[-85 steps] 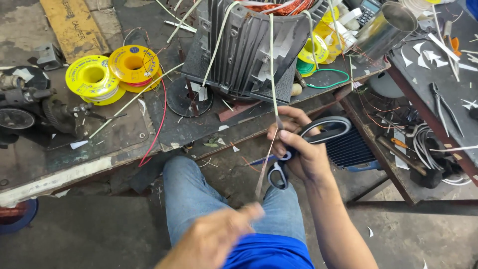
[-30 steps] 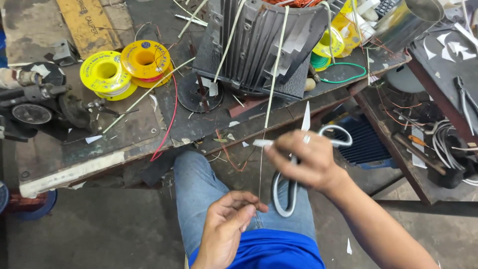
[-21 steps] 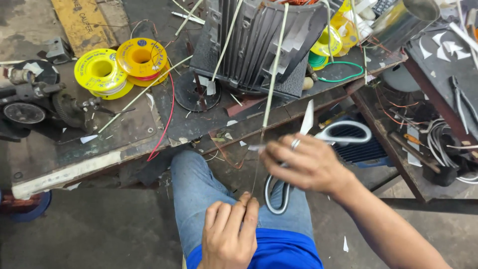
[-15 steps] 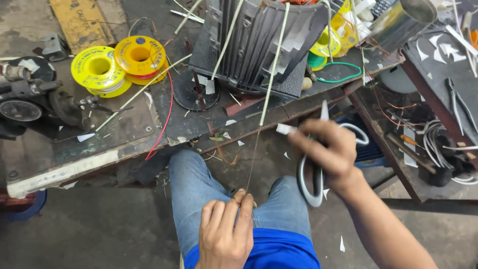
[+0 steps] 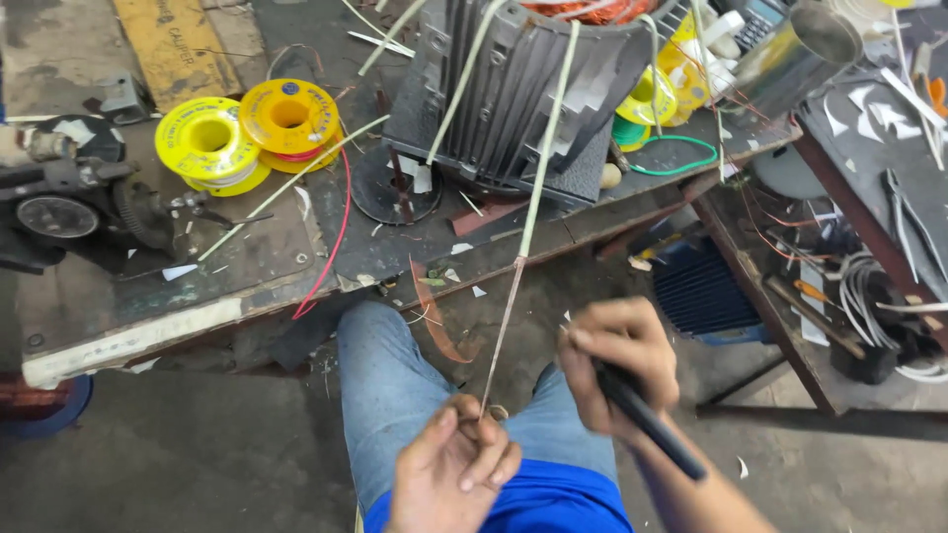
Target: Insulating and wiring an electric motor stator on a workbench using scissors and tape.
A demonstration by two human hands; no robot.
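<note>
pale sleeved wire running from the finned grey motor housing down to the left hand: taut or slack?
Taut. The pale sleeved wire runs in one straight line from the finned grey motor housing down to the left hand, which pinches its bare end.

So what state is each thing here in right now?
Left hand: pinching the wire's bare end.
Wire: taut, sleeved above, bare below.
Right hand: gripping scissors, blurred.
Scissors: blades look closed.
Motor housing: lying on the bench.
Yellow spools: side by side.

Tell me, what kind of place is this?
Probably a small repair workshop for electric motors. A finned grey motor housing with copper windings sits on the worn workbench, beside yellow wire spools, and the left hand holds a wire running from it.
</note>
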